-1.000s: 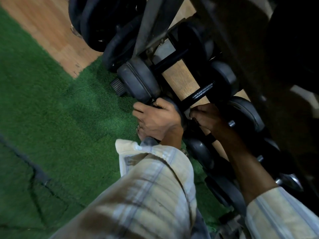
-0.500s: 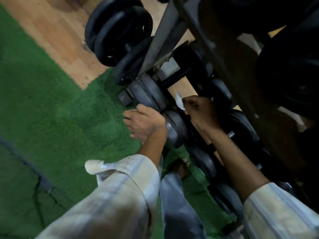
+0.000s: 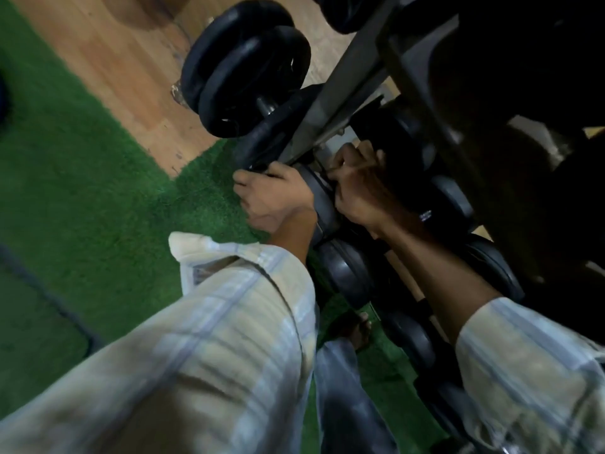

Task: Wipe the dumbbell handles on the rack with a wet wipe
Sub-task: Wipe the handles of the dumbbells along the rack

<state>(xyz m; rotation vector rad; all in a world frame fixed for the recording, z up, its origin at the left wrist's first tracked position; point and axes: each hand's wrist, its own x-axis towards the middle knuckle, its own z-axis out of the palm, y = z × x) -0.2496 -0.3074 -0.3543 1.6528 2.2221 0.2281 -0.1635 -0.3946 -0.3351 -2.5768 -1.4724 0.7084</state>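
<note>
Hands: right hand [image 3: 361, 188] curled into the lower rack [image 3: 330, 93] at a dumbbell's [image 3: 322, 204] handle, wet wipe hidden, grip uncertain; left hand [image 3: 273, 196] curled on that dumbbell's end plate. Progress: wiping apparently midway; nearer dumbbells [image 3: 350, 270] cannot be judged.

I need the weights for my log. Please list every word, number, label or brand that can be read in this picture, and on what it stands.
None can be read.
Plates: a few pale marks near the rim, too blurred to read.
Dumbbells: dark, no legible number.
Rack: no label shows.
</note>
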